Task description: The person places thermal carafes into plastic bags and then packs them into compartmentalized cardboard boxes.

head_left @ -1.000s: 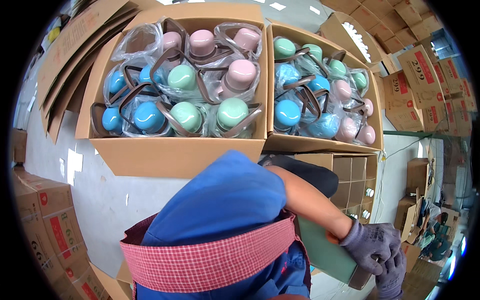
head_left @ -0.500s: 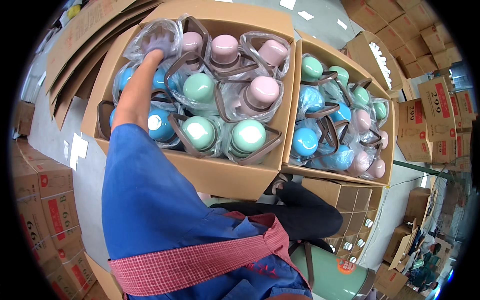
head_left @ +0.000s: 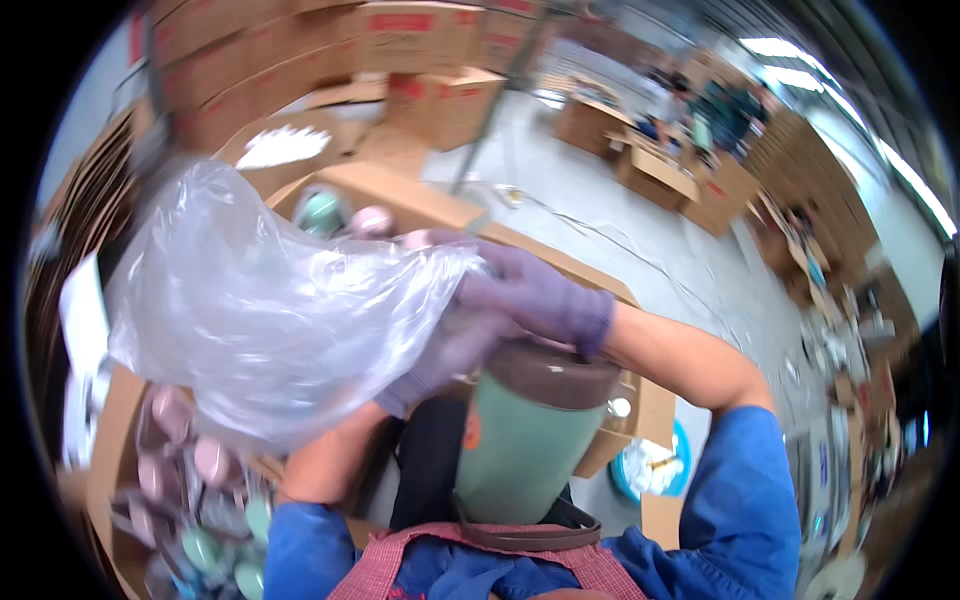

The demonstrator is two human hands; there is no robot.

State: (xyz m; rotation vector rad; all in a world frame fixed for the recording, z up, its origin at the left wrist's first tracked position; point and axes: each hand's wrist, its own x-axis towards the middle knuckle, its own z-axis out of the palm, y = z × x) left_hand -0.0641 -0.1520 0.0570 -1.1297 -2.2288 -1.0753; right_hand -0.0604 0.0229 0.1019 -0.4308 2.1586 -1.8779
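Currently my left hand [head_left: 445, 360] and right hand [head_left: 540, 290] grip the clear bag [head_left: 270, 310] at its edge (grip blurred). Green flask [head_left: 525, 440] against my apron [head_left: 392, 552]. Thin plastic could tear, I'd judge, if tugged hard.

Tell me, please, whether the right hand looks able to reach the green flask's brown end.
Probably yes: the right hand appears right beside the green flask's brown end, with nothing visible between.

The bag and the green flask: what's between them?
In the head view, the gloved left hand and right hand are between the bag and flask; blur hides their grip.
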